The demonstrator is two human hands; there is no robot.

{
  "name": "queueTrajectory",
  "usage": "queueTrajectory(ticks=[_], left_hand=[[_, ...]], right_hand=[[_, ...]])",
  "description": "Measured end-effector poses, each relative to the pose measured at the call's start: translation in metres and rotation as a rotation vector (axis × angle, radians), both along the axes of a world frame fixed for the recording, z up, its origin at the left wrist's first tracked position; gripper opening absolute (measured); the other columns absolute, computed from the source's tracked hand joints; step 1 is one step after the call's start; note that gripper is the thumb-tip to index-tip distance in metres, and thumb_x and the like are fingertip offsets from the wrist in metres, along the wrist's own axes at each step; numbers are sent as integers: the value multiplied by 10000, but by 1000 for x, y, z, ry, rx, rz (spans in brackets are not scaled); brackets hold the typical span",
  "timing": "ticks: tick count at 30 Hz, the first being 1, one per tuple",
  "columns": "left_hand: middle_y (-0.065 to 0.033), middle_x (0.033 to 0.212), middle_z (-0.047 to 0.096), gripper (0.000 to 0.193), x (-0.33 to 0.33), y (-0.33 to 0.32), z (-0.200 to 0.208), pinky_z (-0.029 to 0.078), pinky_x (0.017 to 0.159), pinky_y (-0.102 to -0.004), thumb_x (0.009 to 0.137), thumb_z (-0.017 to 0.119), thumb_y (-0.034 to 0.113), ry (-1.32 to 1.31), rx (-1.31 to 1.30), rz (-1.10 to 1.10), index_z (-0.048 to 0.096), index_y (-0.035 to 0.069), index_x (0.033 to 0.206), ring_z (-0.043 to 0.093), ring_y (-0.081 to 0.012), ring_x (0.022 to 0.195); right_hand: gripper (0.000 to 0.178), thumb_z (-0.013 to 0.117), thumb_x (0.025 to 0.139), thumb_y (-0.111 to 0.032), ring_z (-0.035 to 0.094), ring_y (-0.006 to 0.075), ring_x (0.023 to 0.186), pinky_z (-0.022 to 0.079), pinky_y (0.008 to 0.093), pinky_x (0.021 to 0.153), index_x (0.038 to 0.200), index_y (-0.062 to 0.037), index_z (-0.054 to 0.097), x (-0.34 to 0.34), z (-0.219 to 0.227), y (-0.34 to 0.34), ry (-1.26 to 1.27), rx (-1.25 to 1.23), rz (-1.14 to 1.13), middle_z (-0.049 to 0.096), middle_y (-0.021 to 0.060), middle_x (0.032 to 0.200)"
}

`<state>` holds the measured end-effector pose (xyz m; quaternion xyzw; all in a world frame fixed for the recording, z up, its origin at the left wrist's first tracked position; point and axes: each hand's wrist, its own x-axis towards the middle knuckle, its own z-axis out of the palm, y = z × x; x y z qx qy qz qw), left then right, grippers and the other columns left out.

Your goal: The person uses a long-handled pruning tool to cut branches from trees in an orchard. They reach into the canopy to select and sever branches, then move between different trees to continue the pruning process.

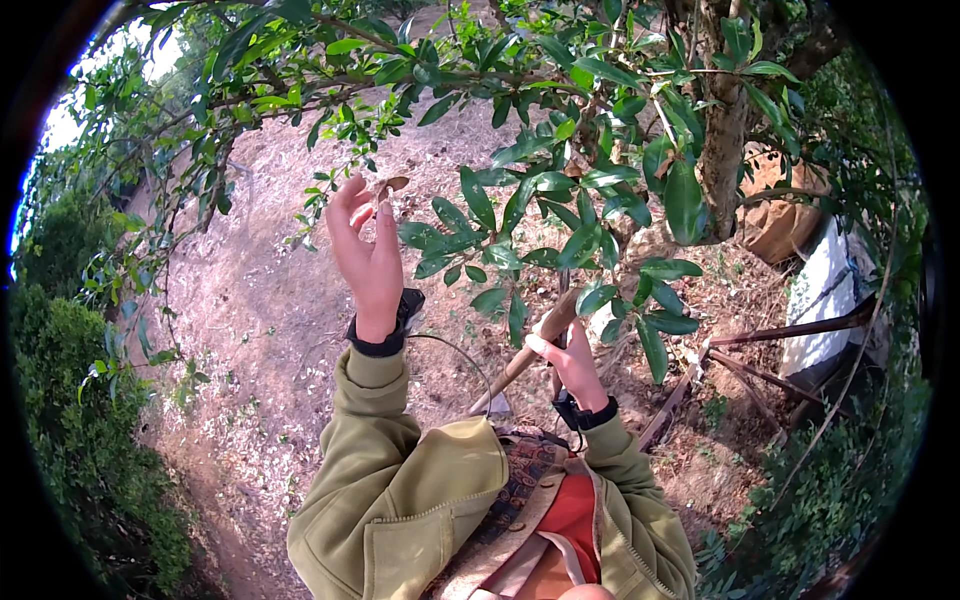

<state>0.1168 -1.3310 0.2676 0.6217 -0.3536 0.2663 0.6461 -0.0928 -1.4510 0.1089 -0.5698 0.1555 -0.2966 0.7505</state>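
Note:
My left hand (368, 262) is raised below the leafy branches, fingers curled toward the thumb. At its fingertips is a small brown, dry-looking leaf (398, 184), which the hand seems to pinch. Lower and to the right, my right hand (574, 368) is closed round a wooden stick (518, 366), with the thumb lying across it. The stick slants from lower left to upper right, and green leaves (655, 325) cover part of its upper end. A dark band sits on each wrist, and a thin black cable (465, 352) curves between my arms.
A tree trunk (722, 150) rises at the upper right, its branches (330, 88) spreading overhead. Beyond it are a large brown rock (780, 205), a whitish slab (822, 290) and rusty metal bars (790, 332). Dry litter covers the ground (250, 330); bushes (75, 400) line the left.

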Motion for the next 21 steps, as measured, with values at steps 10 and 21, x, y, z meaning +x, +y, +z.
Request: queueTrajectory(ticks=[10,21], left_hand=[[-139,1048,656,448,-18,24,1,437,899,-318,1049,307,232,-50,120,-259,659,-42,1004,605,-205,962],[-76,876,650,279,-49,9,-20,489,676,-270,988,520,200,222,267,-677,590,-29,1131,626,-126,766]], right_hand=[[462,741,806,-56,555,113,932,457,295,830,1186,-56,478,2,-8,-3,-8,-3,35,575,21,1007],[472,682,835,-18,558,112,884,467,273,808,1240,-47,441,0,12,7,23,41,36,555,17,972]])
